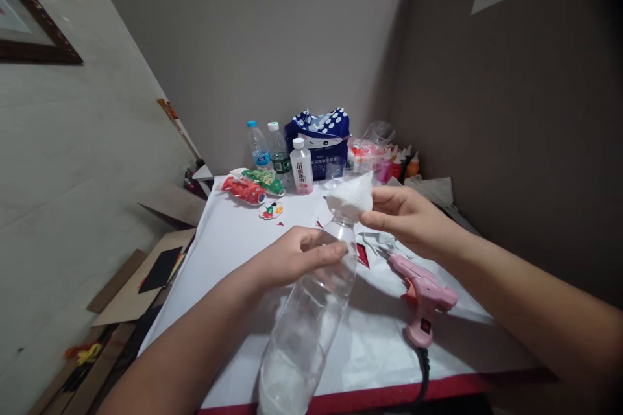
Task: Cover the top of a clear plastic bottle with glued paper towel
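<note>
A clear plastic bottle (311, 311) slants up from the table's near edge, its neck pointing away from me. My left hand (304, 256) is wrapped round the bottle's shoulder. Over the bottle's mouth sits a piece of white paper or tissue (351, 196), pinched between the thumb and fingers of my right hand (396, 214). Some whitish material shows inside the bottle's lower end; what it is I cannot tell. Just right of the bottle, a pink hot glue gun (424, 295) lies on the white-covered table (233, 337), with a dark cord running toward me.
Beyond the hands stand a white-capped drink bottle (302, 168), two more bottles, a blue polka-dot package (318, 136) and several paint bottles (403, 165). Red and green fish crafts (246, 190) lie at the back left near a palette-like piece (270, 210). Cardboard (146, 279) leans at left.
</note>
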{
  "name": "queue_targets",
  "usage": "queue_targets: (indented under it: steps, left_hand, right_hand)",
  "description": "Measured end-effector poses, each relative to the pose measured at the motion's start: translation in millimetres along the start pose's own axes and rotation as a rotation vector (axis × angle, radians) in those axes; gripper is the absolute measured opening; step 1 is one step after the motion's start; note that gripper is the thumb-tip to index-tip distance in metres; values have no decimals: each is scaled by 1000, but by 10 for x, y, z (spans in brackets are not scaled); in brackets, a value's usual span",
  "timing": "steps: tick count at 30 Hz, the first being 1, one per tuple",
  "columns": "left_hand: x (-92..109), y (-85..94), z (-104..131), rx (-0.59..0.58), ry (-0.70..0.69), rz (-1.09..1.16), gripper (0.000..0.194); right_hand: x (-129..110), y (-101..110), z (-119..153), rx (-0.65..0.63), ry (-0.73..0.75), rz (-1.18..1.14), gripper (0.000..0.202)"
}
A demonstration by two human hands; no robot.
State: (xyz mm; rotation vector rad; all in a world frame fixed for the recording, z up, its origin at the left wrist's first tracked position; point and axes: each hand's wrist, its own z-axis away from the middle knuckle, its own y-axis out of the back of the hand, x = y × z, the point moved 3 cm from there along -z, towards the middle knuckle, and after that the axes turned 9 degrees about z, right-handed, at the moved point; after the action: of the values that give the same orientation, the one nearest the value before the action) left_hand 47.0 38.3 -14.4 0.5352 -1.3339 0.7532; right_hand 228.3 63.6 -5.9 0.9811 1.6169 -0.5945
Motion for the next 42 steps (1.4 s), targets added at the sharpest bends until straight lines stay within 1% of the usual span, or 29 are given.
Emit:
queue_targets:
  steps: [2,5,7,10,12,15,17,20,22,24,27,30,32,33,34,36,38,40,42]
  left_hand:
    - [-22,21,-2,-72,5,124,59]
    - [-54,38,12,-144,25,240,61]
    - [-63,41,19,-170,51,299,62]
    - [-56,20,20,-198,129,410,69]
    - [-44,-6,19,-195,184,470,69]
    - [-23,-48,22,-185,202,485,63]
    - [-8,-69,23,-179,155,475,56]
    - [-1,-76,19,-134,56,431,49]
    - [-18,-68,14,-101,34,385,51]
    - [-53,-56,6,-83,64,334,57]
    - [-97,-29,-26,-70,80,281,63]
    - [-112,32,-95,-49,47,368,64]
    - [-117,113,-149,-6,44,466,65]
    - [-118,166,-173,31,44,495,65]
    - [-117,231,-191,98,33,494,66]
    - [-95,358,-205,238,-21,444,65]
    - [-57,449,-193,346,-80,377,62]
    - [-11,500,-167,418,-139,320,53]
    - [28,524,-143,466,-188,271,42]
  right_hand:
    - [-1,9,-30,17,40,-71,27]
    - [10,-11,-61,33,71,-117,26]
    - [20,-38,-67,39,75,-125,25]
    - [25,-85,-63,29,80,-133,26]
    - [25,-116,-58,12,78,-148,27]
    - [21,-142,-53,-7,58,-155,29]
    - [4,-140,-48,1,58,-146,27]
    - [-38,-112,-31,41,56,-106,26]
    - [-64,-95,-17,63,30,-65,27]
    - [-76,-87,-8,64,-11,-46,27]
    - [-53,-80,-25,44,-66,-76,24]
    - [2,-44,-101,7,-74,-139,23]
    - [37,-1,-184,-45,-38,-185,25]
    - [55,23,-231,-78,-21,-206,26]
    - [75,44,-279,-112,-13,-223,26]
    - [121,68,-367,-179,-25,-253,24]
    - [169,57,-436,-233,-52,-283,24]
    - [212,14,-481,-276,-66,-305,26]
    - [251,-39,-505,-294,-70,-320,28]
